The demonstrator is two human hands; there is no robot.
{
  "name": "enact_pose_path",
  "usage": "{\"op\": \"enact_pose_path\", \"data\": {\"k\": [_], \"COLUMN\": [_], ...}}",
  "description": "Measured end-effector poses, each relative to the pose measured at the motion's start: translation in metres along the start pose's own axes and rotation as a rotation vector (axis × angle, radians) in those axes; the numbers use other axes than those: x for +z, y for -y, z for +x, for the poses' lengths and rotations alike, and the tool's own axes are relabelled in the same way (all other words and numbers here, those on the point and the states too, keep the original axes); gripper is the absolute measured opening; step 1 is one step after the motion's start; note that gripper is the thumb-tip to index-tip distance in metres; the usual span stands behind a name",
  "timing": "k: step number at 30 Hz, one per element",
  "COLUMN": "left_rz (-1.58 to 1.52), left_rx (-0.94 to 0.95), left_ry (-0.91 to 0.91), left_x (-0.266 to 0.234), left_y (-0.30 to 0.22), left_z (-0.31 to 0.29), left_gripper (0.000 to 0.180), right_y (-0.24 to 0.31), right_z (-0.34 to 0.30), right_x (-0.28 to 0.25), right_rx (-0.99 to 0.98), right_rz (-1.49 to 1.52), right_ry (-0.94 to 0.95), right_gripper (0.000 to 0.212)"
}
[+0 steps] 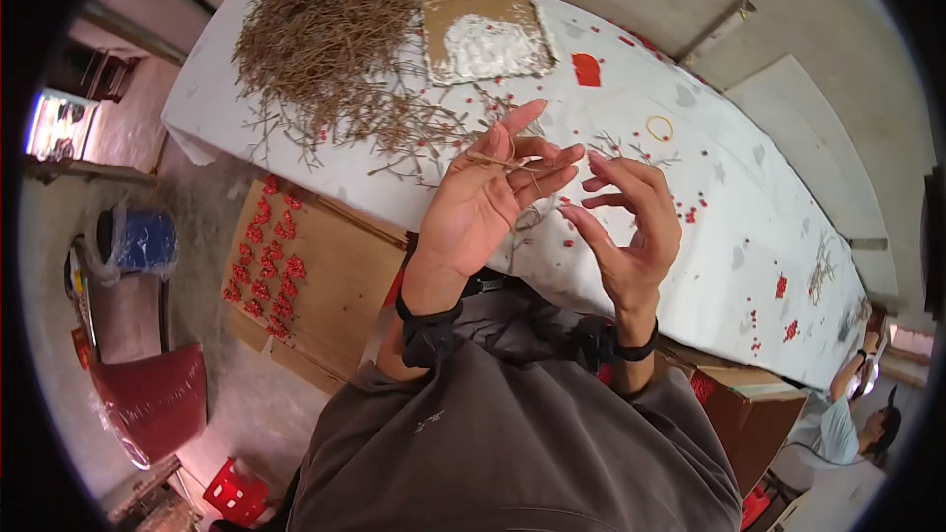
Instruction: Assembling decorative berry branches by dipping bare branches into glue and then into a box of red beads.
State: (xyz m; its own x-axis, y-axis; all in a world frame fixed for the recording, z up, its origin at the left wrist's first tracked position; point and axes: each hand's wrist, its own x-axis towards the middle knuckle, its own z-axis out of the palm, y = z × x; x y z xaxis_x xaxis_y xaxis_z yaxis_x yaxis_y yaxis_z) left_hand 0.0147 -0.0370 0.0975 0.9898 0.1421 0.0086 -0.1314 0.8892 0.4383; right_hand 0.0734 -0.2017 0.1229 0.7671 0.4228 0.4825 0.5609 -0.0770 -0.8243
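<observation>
Brown twig [506, 164] gripped in left hand [475, 202], nearer the wearer than cardboard tray [468, 10], right hand [639, 222] to the near right of tray, thumb parted from curled fingers, twig pile [330, 34] left of tray, red patch [586, 70] just right of tray.

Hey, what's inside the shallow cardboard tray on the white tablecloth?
In the tray, lumpy white material lies toward the near side; bare brown bottom shows along the far side. The bottom beneath that material is covered, so I can't see it.
</observation>
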Motion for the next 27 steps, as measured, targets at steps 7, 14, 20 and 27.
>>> {"op": "enact_pose_path", "data": {"k": [7, 14, 20, 27], "left_rz": [0.181, 0.213, 0.258, 0.704], "left_rx": [-0.102, -0.121, -0.064, 0.132], "left_ry": [0.019, 0.068, 0.022, -0.030], "left_x": [0.024, 0.021, 0.005, -0.022], "left_y": [0.016, 0.014, -0.006, 0.000], "left_z": [-0.006, -0.008, -0.017, -0.038], "left_gripper": [0.051, 0.061, 0.068, 0.038], "right_y": [0.007, 0.003, 0.004, -0.003], "right_z": [-0.011, -0.017, -0.011, -0.017], "right_x": [-0.012, -0.015, -0.008, 0.011], "right_rx": [-0.175, -0.105, -0.086, 0.116], "right_rz": [-0.201, -0.150, -0.101, 0.140], "right_ry": [-0.086, -0.037, -0.001, 0.080], "right_gripper": [0.038, 0.027, 0.023, 0.017]}}
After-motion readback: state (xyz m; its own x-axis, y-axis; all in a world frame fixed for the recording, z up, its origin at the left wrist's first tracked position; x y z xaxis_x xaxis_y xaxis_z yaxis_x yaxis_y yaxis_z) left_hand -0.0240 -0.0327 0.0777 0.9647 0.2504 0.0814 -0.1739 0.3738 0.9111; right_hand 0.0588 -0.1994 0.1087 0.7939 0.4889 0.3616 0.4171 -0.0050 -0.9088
